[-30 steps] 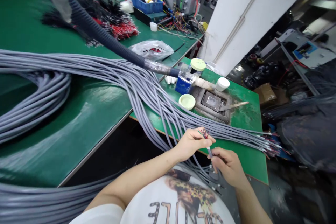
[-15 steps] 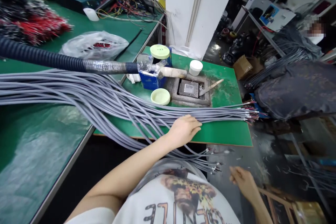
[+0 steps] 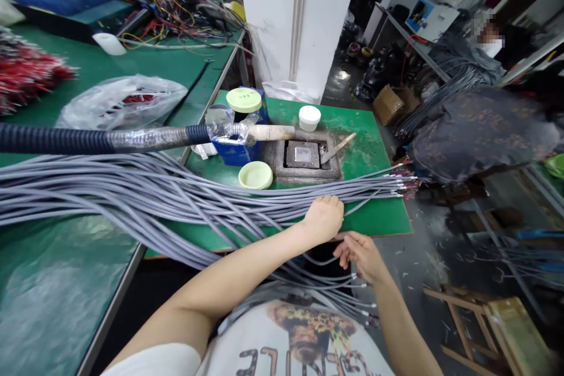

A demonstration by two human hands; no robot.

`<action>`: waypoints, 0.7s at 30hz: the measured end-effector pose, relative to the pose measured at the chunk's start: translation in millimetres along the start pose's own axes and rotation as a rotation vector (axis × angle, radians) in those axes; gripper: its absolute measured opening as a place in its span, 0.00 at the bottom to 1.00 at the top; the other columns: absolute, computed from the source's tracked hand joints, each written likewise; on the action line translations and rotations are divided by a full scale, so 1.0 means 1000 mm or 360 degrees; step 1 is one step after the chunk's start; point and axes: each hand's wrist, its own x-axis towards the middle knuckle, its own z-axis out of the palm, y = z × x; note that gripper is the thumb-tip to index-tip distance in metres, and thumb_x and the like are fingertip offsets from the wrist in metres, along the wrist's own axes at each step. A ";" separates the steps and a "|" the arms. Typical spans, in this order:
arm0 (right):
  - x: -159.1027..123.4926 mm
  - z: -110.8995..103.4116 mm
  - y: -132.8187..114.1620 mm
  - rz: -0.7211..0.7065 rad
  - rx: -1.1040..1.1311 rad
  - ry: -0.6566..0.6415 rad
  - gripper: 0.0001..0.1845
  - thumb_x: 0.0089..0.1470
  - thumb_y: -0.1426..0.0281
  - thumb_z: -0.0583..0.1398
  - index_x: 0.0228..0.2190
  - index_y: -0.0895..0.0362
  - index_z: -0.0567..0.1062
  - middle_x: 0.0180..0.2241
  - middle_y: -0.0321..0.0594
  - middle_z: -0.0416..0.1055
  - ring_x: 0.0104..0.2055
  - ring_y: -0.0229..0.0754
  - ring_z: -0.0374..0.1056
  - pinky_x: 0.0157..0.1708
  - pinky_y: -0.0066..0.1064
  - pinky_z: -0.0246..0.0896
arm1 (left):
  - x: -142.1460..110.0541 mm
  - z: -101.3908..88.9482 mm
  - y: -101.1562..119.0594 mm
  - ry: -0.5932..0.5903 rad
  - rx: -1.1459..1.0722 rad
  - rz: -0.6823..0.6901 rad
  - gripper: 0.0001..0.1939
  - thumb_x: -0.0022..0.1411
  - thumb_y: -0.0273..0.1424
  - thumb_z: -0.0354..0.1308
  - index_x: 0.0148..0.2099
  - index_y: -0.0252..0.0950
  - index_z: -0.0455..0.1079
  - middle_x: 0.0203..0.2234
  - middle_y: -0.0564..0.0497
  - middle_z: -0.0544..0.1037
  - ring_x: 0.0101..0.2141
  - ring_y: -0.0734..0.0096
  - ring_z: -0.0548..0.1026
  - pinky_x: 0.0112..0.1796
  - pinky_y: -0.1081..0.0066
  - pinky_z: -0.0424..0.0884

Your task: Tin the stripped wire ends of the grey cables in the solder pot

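**Bench:** a green workbench [image 3: 57, 305] runs along your left, with a green mat board [image 3: 379, 220] at its end in front of you.
**Beyond:** a white pillar [image 3: 295, 17] stands behind the board; a dark heaped cover [image 3: 480, 132] lies to your right, with a co-worker [image 3: 489, 35] past it.
**Cables:** a large bundle of grey cables [image 3: 132, 188] fans across bench and board, its stripped ends [image 3: 403, 185] past the board's right side, and more ends [image 3: 363, 299] hang below your hands.
**Overhead:** a black corrugated hose [image 3: 53, 139] lies just beyond the bundle, ending at a blue box [image 3: 231, 153].
**On the board:** a square metal pot [image 3: 303, 154], a spatula [image 3: 338, 148], a pale green lid [image 3: 255, 175], a white tub [image 3: 309, 118].
**Left hand** [image 3: 324, 218]: open, palm down, resting against the nearest cables, gripping nothing.
**Right hand** [image 3: 359, 257]: half open, fingers loosely curled just beside your left wrist, holding nothing visible.
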 end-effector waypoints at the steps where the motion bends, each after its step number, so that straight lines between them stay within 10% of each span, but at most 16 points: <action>1: 0.004 -0.001 -0.004 -0.0021 0.0140 0.0048 0.20 0.54 0.56 0.59 0.40 0.59 0.72 0.26 0.40 0.76 0.18 0.35 0.67 0.16 0.25 0.59 | -0.002 -0.004 -0.001 -0.0057 -0.0120 -0.0019 0.09 0.60 0.31 0.53 0.40 0.30 0.69 0.33 0.42 0.75 0.35 0.58 0.73 0.35 0.65 0.65; 7: 0.023 -0.024 -0.042 -0.0497 0.0742 0.0602 0.16 0.50 0.61 0.63 0.39 0.57 0.70 0.31 0.37 0.75 0.20 0.32 0.65 0.14 0.22 0.54 | -0.017 -0.015 -0.006 -0.0268 -0.1030 0.0000 0.13 0.63 0.37 0.49 0.45 0.38 0.70 0.25 0.53 0.77 0.25 0.71 0.72 0.29 0.73 0.63; 12: 0.001 -0.036 -0.071 -0.1181 0.0566 0.0966 0.12 0.57 0.59 0.57 0.38 0.54 0.70 0.24 0.33 0.73 0.19 0.33 0.63 0.19 0.25 0.57 | 0.002 0.009 -0.015 -0.0090 -0.1678 -0.0357 0.29 0.59 0.28 0.50 0.63 0.36 0.55 0.47 0.44 0.74 0.32 0.72 0.74 0.30 0.73 0.66; 21: -0.026 -0.028 -0.077 -0.0667 -0.0798 -0.0038 0.15 0.61 0.63 0.52 0.39 0.59 0.74 0.15 0.30 0.63 0.17 0.32 0.57 0.20 0.25 0.51 | -0.006 -0.019 0.017 0.0022 -0.2662 -0.0431 0.17 0.50 0.34 0.67 0.42 0.33 0.76 0.32 0.48 0.80 0.33 0.71 0.75 0.39 0.71 0.67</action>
